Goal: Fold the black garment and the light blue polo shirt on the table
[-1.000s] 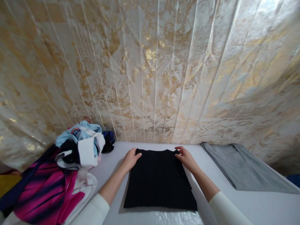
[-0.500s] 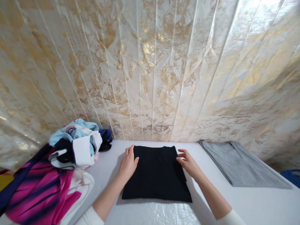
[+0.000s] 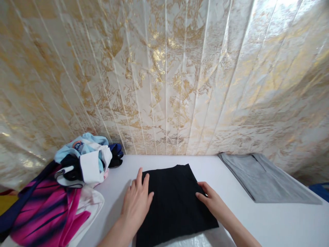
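Observation:
A folded black garment (image 3: 174, 202) lies flat in front of me as a rough square, slightly turned, its near edge partly cut off by the frame. Its kind does not show. My left hand (image 3: 136, 199) rests at its left side, fingers stretched and apart, with index finger and thumb over the far left part of the cloth. At the right edge, my right hand (image 3: 208, 198) pinches the cloth, thumb on top and fingers at the side. Below the near edge shows a shiny clear plastic sheet (image 3: 197, 240).
On the left is a heap of clothes: a pink and navy garment (image 3: 43, 212), a light blue one (image 3: 84, 142) and a white piece (image 3: 89, 167). A folded grey garment (image 3: 267, 180) lies on the right of the white table (image 3: 257, 223). Behind hangs a gold-patterned curtain (image 3: 164, 79).
The black garment has shifted towards me and turned a little. My left hand has moved nearer with its fingers spread; my right hand has moved nearer and closed on the right edge.

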`<state>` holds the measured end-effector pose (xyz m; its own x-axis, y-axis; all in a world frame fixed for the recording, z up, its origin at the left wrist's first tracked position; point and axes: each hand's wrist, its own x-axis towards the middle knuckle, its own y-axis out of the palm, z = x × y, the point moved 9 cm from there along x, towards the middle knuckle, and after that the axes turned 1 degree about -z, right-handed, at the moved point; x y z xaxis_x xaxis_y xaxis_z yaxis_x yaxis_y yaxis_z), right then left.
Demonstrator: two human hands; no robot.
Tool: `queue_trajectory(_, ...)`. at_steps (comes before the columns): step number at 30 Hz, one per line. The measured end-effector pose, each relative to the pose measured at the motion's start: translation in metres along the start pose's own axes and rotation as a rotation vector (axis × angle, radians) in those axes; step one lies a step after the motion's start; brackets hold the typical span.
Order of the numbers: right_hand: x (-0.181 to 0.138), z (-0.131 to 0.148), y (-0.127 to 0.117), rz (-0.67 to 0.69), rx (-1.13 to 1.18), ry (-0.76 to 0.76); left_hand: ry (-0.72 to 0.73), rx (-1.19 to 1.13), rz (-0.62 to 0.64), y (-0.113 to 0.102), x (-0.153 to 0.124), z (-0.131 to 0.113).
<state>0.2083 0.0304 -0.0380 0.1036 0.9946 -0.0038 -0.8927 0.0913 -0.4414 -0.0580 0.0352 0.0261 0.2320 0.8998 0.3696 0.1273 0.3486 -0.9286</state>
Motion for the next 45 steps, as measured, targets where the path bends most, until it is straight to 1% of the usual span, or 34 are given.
queue_trajectory(1, -0.001, 0.002, 0.000, -0.006, -0.035, -0.010, 0.020, -0.040, 0.003, -0.003, 0.017, -0.006)
queue_trajectory(2, -0.002, 0.004, -0.001, -0.014, -0.077, -0.013, 0.058, -0.137, 0.026, -0.002, 0.036, -0.017)
queue_trajectory(3, -0.002, 0.005, -0.001, -0.021, -0.127, -0.010, 0.135, -0.274, 0.073, 0.002, 0.054, -0.034)
queue_trajectory(4, -0.003, 0.006, -0.002, -0.024, -0.179, -0.005, 0.209, -0.338, 0.101, 0.007, 0.071, -0.052)
queue_trajectory(6, -0.004, 0.009, -0.002, -0.014, -0.274, 0.003, 0.298, -0.417, 0.137, 0.022, 0.099, -0.085)
queue_trajectory(8, -0.005, 0.012, -0.004, -0.009, -0.348, 0.001, 0.312, -0.451, 0.159, 0.041, 0.118, -0.109)
queue_trajectory(9, -0.005, 0.014, -0.007, -0.015, -0.377, -0.002, 0.299, -0.461, 0.165, 0.050, 0.124, -0.117)
queue_trajectory(11, -0.006, 0.016, -0.012, -0.026, -0.422, -0.001, 0.262, -0.474, 0.166, 0.066, 0.130, -0.126)
queue_trajectory(13, -0.007, 0.017, -0.014, -0.011, -0.444, 0.013, 0.241, -0.494, 0.153, 0.074, 0.130, -0.128)
queue_trajectory(15, -0.007, 0.019, -0.014, 0.010, -0.420, 0.024, 0.238, -0.521, 0.123, 0.076, 0.129, -0.126)
queue_trajectory(18, -0.007, 0.023, -0.012, 0.038, -0.235, 0.034, 0.237, -0.565, 0.069, 0.073, 0.127, -0.121)
queue_trajectory(21, -0.008, 0.014, -0.001, 0.155, 0.033, 0.164, 0.233, -0.593, 0.052, 0.075, 0.126, -0.119)
queue_trajectory(23, -0.011, 0.001, 0.005, 0.230, 0.079, 0.281, 0.233, -0.596, 0.067, 0.079, 0.126, -0.121)
queue_trajectory(24, -0.011, -0.005, 0.004, 0.244, 0.031, 0.324, 0.232, -0.593, 0.075, 0.081, 0.125, -0.122)
queue_trajectory(26, -0.010, -0.013, -0.004, 0.217, -0.185, 0.341, 0.221, -0.581, 0.084, 0.085, 0.124, -0.122)
queue_trajectory(27, -0.009, -0.013, -0.010, 0.180, -0.321, 0.319, 0.210, -0.576, 0.084, 0.085, 0.124, -0.122)
queue_trajectory(29, -0.007, -0.004, -0.020, 0.098, -0.551, 0.232, 0.188, -0.570, 0.080, 0.085, 0.124, -0.120)
queue_trajectory(31, -0.008, 0.007, -0.024, 0.052, -0.676, 0.172, 0.175, -0.570, 0.076, 0.083, 0.123, -0.117)
queue_trajectory(34, -0.012, 0.014, -0.021, 0.076, -0.735, 0.168, 0.199, -0.574, 0.075, 0.078, 0.123, -0.120)
queue_trajectory(37, -0.013, 0.015, -0.016, 0.121, -0.793, 0.169, 0.230, -0.557, 0.091, 0.078, 0.125, -0.127)
queue_trajectory(40, -0.013, 0.013, -0.013, 0.154, -0.850, 0.163, 0.200, -0.520, 0.099, 0.082, 0.128, -0.131)
queue_trajectory(43, -0.015, 0.016, -0.017, 0.131, -0.940, 0.151, 0.160, -0.481, 0.095, 0.084, 0.131, -0.133)
queue_trajectory(45, -0.018, 0.025, -0.018, 0.076, -0.974, 0.094, 0.149, -0.463, 0.088, 0.079, 0.129, -0.136)
